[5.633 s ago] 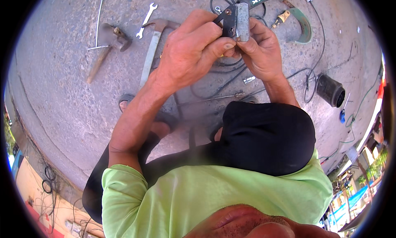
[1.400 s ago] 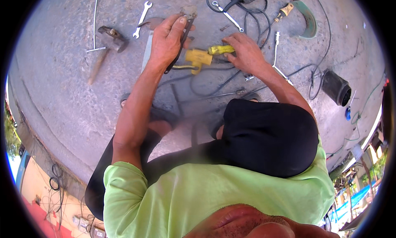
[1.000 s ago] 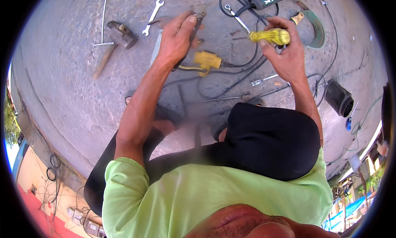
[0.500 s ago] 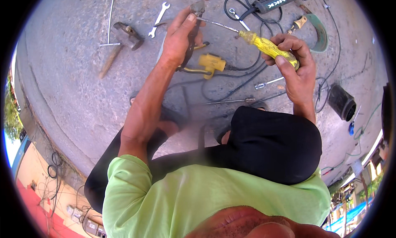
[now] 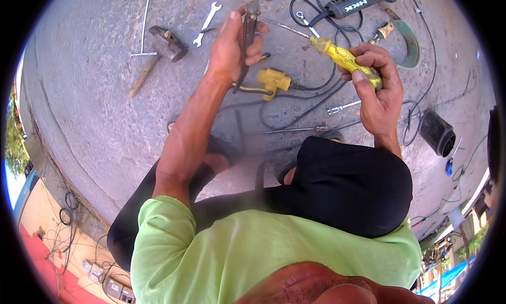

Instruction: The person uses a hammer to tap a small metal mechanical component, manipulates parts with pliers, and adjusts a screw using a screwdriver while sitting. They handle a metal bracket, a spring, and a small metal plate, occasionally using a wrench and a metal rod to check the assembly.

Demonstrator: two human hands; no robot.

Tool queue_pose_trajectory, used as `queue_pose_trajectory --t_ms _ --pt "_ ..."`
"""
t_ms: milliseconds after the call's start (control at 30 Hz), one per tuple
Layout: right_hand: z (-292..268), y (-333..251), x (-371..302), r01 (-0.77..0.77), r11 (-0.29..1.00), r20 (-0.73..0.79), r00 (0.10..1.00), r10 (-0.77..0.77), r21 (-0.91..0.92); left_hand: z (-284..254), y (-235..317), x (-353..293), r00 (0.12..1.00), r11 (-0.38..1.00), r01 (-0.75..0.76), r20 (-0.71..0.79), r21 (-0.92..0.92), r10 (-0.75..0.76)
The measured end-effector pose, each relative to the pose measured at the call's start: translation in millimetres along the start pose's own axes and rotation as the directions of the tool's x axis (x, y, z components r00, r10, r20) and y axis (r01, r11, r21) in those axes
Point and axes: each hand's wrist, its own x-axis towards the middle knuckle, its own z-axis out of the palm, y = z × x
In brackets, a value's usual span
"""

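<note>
Left hand curled firmly round dark metal piece, above the floor; right hand grips yellow screwdriver, tip near piece, contact unclear. Step, judged: presenting screwdriver to piece. Next probably calls for bracing, tip alignment.

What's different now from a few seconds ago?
The right hand has let go of the dark metal part, which the left hand alone now grips; it has picked up the yellow-handled screwdriver from the ground and moved it rightward. The hammer and open-ended wrench lie where they were.
</note>
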Motion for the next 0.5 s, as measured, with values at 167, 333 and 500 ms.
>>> queue_pose_trajectory --t_ms 167,333,500 --pt "0.9 2.3 -0.4 0.013 1.000 0.011 1.000 -0.013 -0.009 2.6 1.2 -0.2 0.998 0.999 0.038 -0.052 0.026 -0.036" --pt "3.4 0.3 -0.4 -0.002 1.000 -0.005 1.000 0.002 0.012 6.0 2.6 -1.3 0.995 0.997 0.079 -0.056 0.002 -0.079" --pt "1.4 4.3 1.0 0.111 0.979 0.023 0.994 -0.109 -0.171 4.5 1.7 -0.8 0.997 0.998 0.064 -0.029 -0.013 -0.065"
